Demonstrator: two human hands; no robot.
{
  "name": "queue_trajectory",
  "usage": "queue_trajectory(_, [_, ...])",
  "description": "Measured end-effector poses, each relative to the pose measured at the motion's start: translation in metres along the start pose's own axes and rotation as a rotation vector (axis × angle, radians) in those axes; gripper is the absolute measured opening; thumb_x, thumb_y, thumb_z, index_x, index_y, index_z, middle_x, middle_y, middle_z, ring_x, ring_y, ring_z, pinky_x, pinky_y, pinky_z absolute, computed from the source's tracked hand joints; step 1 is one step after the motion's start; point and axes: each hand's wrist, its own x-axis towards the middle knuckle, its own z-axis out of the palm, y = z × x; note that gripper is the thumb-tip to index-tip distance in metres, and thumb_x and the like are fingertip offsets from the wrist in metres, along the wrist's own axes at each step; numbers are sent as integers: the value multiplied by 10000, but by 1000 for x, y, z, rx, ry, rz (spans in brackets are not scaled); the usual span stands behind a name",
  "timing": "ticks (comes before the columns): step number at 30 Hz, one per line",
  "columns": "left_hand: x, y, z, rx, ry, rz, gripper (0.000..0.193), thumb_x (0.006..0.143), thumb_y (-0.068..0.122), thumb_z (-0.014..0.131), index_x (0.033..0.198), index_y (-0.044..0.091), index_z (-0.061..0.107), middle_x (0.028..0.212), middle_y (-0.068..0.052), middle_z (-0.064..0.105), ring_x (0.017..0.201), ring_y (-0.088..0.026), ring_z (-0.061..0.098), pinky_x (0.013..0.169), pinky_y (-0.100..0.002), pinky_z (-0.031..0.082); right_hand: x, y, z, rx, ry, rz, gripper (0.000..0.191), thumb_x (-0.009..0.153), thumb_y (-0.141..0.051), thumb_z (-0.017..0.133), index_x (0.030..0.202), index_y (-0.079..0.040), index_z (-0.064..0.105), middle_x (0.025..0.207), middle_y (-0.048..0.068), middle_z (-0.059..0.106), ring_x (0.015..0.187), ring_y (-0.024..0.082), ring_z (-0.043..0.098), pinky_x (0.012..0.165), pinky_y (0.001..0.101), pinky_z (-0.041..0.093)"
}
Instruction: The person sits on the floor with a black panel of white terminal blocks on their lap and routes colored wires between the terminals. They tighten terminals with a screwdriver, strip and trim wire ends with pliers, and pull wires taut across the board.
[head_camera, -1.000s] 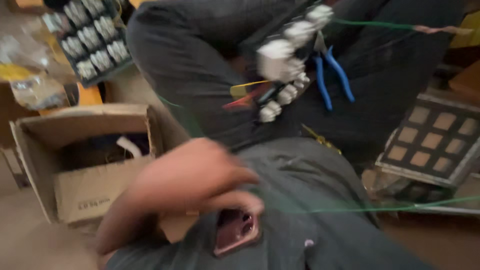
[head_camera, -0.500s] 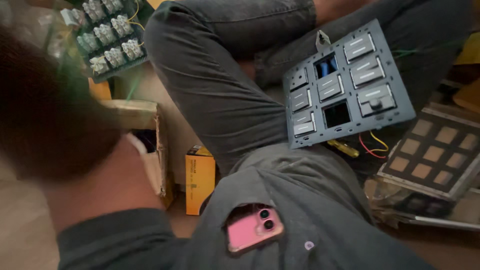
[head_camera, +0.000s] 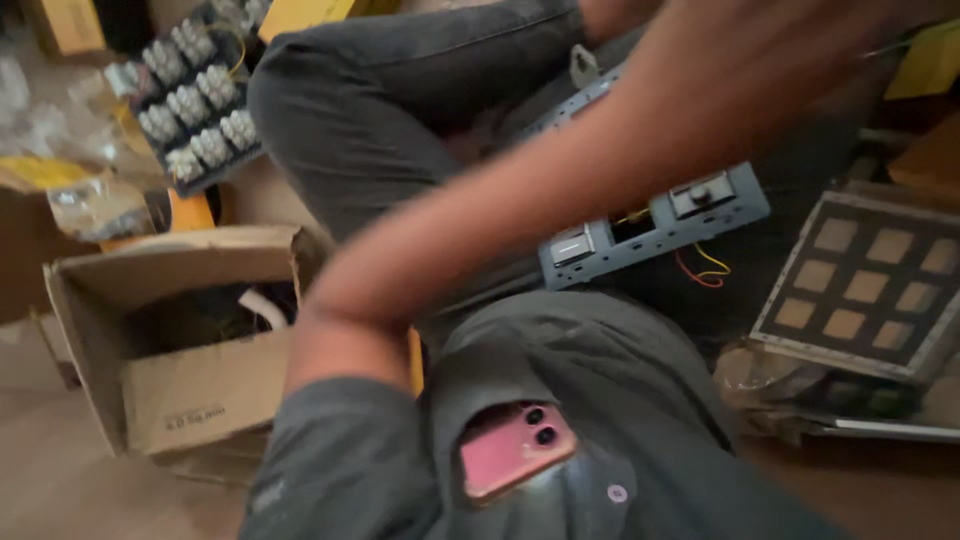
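My left arm stretches from its grey sleeve (head_camera: 330, 470) at the lower left diagonally up to the right, blurred by motion. My left hand (head_camera: 800, 55) is a blur at the top right, above my lap; its fingers cannot be made out. Under the forearm a blue-grey switch panel (head_camera: 650, 225) lies face up on my dark trousers, with red and yellow wires (head_camera: 705, 268) at its lower edge. A pink phone (head_camera: 515, 450) sticks out of my shirt pocket. My right hand is out of view.
An open cardboard box (head_camera: 170, 330) stands at the left. Behind it a dark board with several white modules (head_camera: 190, 100) leans by my knee. A square frame plate with empty openings (head_camera: 870, 285) lies at the right on plastic-wrapped parts. Yellow cartons (head_camera: 300, 15) sit at the back.
My left arm swung from my chest, past the camera, out to the upper right. The panel, first back side up with wires showing, now lies face up on my lap.
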Motion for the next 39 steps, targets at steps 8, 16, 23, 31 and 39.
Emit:
queue_trajectory(8, [-98,36,47,-376,-208,-255,1125,709,479,825,1614,146,245,1629,-199,386,1399,-456,541,1080,-549,510,16,11,3,0,2,-31,353,1171,-358,426,1266,-45,557,845,107,518,620,205,539,629,400,510])
queue_trajectory(16, [-165,-129,-46,-107,221,-720,111,1020,98,612,995,42,704,837,-133,693,745,-282,696,660,-432,530,35,5,2,-10,-17,-75,343,1177,-367,420,1278,-65,547,867,100,524,646,193,537,641,383,503])
queue_trajectory(23, [-273,-179,-130,-1126,501,-1378,316,1104,141,583,1378,-5,526,1047,-140,696,814,-264,754,599,-348,561,50,-42,24,-41,-88,-167,335,1183,-374,415,1289,-82,539,886,93,530,668,183,536,652,368,497])
queue_trajectory(31, [-270,-113,-84,358,133,-1046,573,1082,37,489,1634,11,339,1655,-150,414,1529,-326,392,1296,-448,277,76,-129,41,-17,-331,-304,326,1189,-383,409,1302,-102,530,908,85,536,693,171,534,664,351,490])
queue_trajectory(39, [-160,-72,3,-260,-76,-227,375,950,224,717,1308,127,665,1259,-54,655,1085,-270,629,954,-438,506,80,-147,38,-108,-233,-152,332,1137,-383,434,1304,-119,545,956,79,538,747,177,530,676,360,467])
